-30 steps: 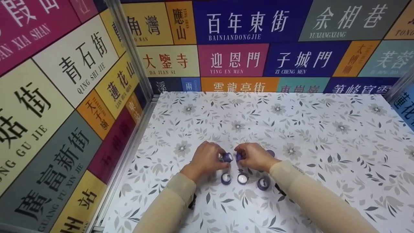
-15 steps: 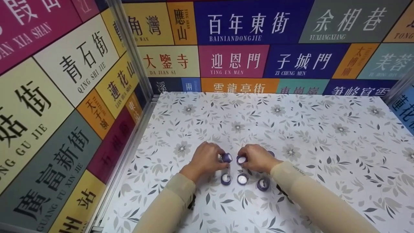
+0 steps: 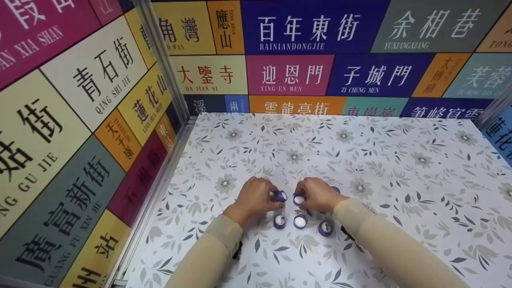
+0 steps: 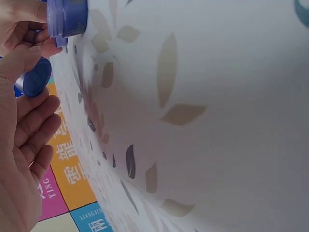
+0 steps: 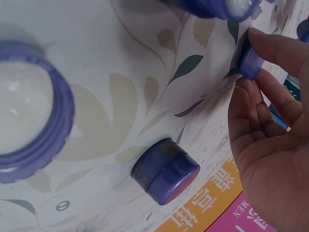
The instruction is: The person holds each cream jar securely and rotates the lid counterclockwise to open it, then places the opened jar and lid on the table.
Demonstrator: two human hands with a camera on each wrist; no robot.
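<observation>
My left hand (image 3: 258, 196) pinches a small purple jar lid (image 3: 281, 195) between thumb and fingers, a little above the table; the left wrist view shows the lid (image 4: 37, 77) tilted. Close by on the right, my right hand (image 3: 316, 195) pinches another purple lid (image 3: 298, 199) with its white inside toward the head camera. Its thumb and forefinger hold that lid (image 5: 250, 62) by the rim. Nearer the person stand three small lidless purple jars: a left one (image 3: 279, 221), a middle one (image 3: 299, 221) and a right one (image 3: 326, 227). White cream shows in the middle jar.
Beyond the right wrist sits a purple jar (image 3: 335, 189), partly hidden; in the right wrist view a jar (image 5: 166, 171) has its lid on. A flower-patterned cloth covers the table (image 3: 384, 152). Printed panels (image 3: 288, 76) stand behind and to the left.
The right hand has turned its lid from edge-on until the white inside shows, moving it slightly toward the person. The left hand and the three lidless jars have stayed in place.
</observation>
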